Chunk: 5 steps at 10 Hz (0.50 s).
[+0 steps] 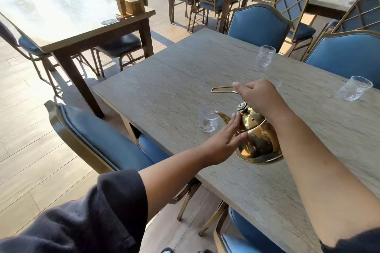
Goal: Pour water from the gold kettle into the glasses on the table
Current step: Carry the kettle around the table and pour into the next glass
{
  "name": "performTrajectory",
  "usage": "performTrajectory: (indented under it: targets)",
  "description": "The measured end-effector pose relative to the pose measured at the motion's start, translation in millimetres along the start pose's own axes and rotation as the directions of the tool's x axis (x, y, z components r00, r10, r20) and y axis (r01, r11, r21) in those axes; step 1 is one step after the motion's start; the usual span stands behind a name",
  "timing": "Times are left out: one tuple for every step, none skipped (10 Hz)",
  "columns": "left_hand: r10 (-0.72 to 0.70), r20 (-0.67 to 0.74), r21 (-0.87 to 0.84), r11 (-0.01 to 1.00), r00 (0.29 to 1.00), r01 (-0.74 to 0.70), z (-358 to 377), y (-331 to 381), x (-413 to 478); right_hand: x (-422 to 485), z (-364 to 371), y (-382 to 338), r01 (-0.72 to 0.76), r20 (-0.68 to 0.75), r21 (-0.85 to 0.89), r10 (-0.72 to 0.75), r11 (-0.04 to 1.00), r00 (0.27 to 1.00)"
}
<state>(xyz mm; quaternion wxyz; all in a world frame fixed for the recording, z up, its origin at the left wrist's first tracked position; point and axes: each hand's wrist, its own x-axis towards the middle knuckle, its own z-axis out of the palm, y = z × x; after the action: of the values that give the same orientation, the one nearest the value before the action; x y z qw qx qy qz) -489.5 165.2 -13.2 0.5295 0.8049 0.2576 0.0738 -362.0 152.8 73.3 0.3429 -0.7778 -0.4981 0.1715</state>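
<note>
The gold kettle was tipped forward off the worktop, its spout at the rim of the nearest glass, close to the near-left edge. The right hand was closed around the thin wire handle up top, carrying the weight. The left hand lay flat and open, fingers pressed against the kettle's shoulder to steady it. A little water seemed to sit in that nearest glass, though no stream could be made out. Two more glasses waited: one by the far edge, one out to the right, both looking empty. So by my reckoning this was the first pour under way, two left to go.
</note>
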Motion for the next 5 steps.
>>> performTrajectory:
  targets:
    - [0.000,0.000,-0.006,1.000,1.000,0.000,-0.3,1.0,-0.3,-0.4,-0.5,0.9,0.008,-0.007,0.001,-0.008,1.000,1.000]
    - [0.000,0.005,0.001,1.000,1.000,0.000,-0.6,1.4,-0.5,-1.2,-0.6,2.4,0.017,-0.017,0.004,-0.017,1.000,1.000]
    - [-0.003,0.014,0.011,1.000,1.000,0.003,-1.5,0.3,-0.1,-1.4,0.3,6.0,0.015,-0.041,0.010,-0.015,1.000,0.999]
    - [-0.002,0.018,0.024,1.000,1.000,0.002,-2.0,-0.5,-0.1,-2.6,1.4,10.9,0.004,-0.070,0.044,-0.001,0.999,0.998]
    - [0.004,0.017,0.051,0.999,1.000,-0.005,-1.7,-1.4,0.8,-5.8,2.3,17.8,-0.023,-0.105,0.089,0.033,0.996,0.994]
